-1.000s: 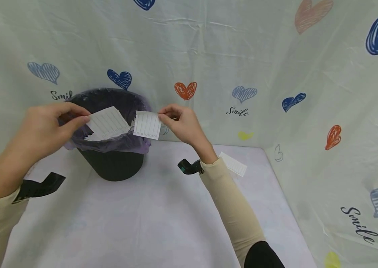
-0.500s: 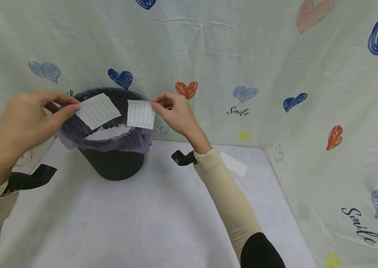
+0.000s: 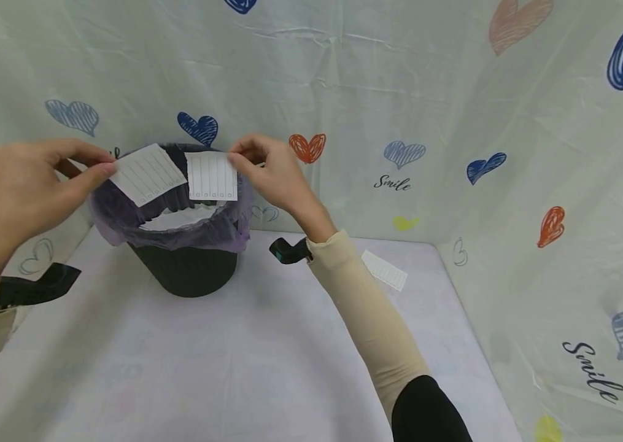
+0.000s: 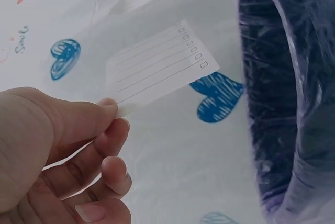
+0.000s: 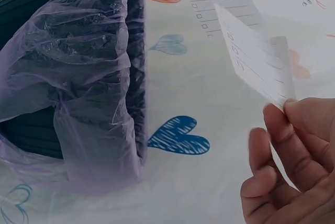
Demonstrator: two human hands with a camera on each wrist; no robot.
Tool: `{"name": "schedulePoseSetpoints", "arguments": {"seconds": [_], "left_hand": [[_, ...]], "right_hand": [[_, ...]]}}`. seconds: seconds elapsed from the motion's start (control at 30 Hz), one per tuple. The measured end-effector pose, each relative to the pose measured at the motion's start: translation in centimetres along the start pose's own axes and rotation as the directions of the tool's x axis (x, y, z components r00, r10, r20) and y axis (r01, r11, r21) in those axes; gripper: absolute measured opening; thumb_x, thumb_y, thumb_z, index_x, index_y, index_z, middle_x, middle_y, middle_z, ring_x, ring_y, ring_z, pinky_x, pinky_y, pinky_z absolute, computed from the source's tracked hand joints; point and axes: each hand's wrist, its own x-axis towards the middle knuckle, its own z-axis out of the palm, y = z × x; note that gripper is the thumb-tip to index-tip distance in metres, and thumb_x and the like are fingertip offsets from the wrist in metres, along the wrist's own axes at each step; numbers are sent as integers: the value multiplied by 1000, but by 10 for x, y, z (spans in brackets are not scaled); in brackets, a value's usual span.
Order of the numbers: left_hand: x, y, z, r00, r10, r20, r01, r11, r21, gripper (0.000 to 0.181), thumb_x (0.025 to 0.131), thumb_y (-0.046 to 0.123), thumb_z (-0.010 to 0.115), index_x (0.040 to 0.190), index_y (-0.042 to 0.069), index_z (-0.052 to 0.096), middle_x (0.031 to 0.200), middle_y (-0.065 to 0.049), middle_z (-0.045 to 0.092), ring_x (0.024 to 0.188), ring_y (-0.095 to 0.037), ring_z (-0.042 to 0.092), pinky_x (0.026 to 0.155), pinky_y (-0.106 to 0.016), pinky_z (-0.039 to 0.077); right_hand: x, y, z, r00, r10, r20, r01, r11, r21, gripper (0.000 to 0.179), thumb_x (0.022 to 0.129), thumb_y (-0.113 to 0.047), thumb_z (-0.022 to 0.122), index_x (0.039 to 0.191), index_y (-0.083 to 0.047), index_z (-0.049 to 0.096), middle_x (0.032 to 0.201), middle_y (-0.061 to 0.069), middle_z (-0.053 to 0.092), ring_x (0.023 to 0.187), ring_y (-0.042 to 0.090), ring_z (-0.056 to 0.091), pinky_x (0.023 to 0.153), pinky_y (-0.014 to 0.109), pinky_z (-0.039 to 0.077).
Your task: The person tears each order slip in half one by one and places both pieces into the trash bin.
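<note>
My left hand (image 3: 40,184) pinches a lined paper piece (image 3: 148,175) by its left corner between thumb and forefinger. A second lined piece (image 3: 212,177), with small checkboxes along its lower edge, is pinched at its upper right corner by my right hand (image 3: 272,169). Both pieces are held apart over the mouth of a dark trash can (image 3: 184,270) lined with a purple plastic bag (image 3: 201,236). More white paper (image 3: 181,218) lies inside the bag. In the left wrist view the left piece (image 4: 162,67) shows its lines and a row of checkboxes.
Another lined paper strip (image 3: 385,270) lies on the white tabletop (image 3: 267,344), right of the can and close to the right forearm. Behind the can hangs a pale cloth (image 3: 344,80) printed with hearts and the word Smile. Black straps (image 3: 289,250) are on both wrists.
Both hands have risen and shifted left, lifting the two paper pieces higher over the trash can. The white paper inside the bag has come into fuller view below them.
</note>
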Motion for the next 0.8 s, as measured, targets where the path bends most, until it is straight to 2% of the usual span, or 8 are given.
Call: {"name": "schedulePoseSetpoints", "arguments": {"seconds": [0.13,0.4,0.6,0.8], "left_hand": [[3,-7,1,997,-38,61,38,999,6,29,99,18,68,111,-8,70,106,-36,66,81,-44,57,46,-19,33],[7,-21,14,991,-32,132,29,999,23,29,100,22,68,109,-6,71,104,-34,68,77,-41,61,46,-24,37],[9,-24,21,988,-23,153,19,999,30,29,99,23,69,108,-5,72,100,-31,70,75,-38,62,47,-26,37],[11,-26,27,987,-3,159,2,1000,6,27,98,20,70,108,-5,71,98,-31,70,75,-40,63,48,-24,38]], "right_hand": [[6,3,6,1000,-21,7,21,1000,-4,15,102,-14,66,107,-3,73,100,8,74,81,15,66,72,22,52],[10,8,16,999,17,34,-15,999,-34,15,101,-16,67,108,-4,74,100,8,74,82,14,66,72,21,52],[14,9,19,995,79,64,-76,996,-52,16,102,-17,66,109,-6,74,100,6,73,84,13,66,74,20,51],[17,12,22,992,95,79,-89,993,-79,15,102,-17,66,109,-6,75,100,6,74,83,11,66,73,20,50]]}}
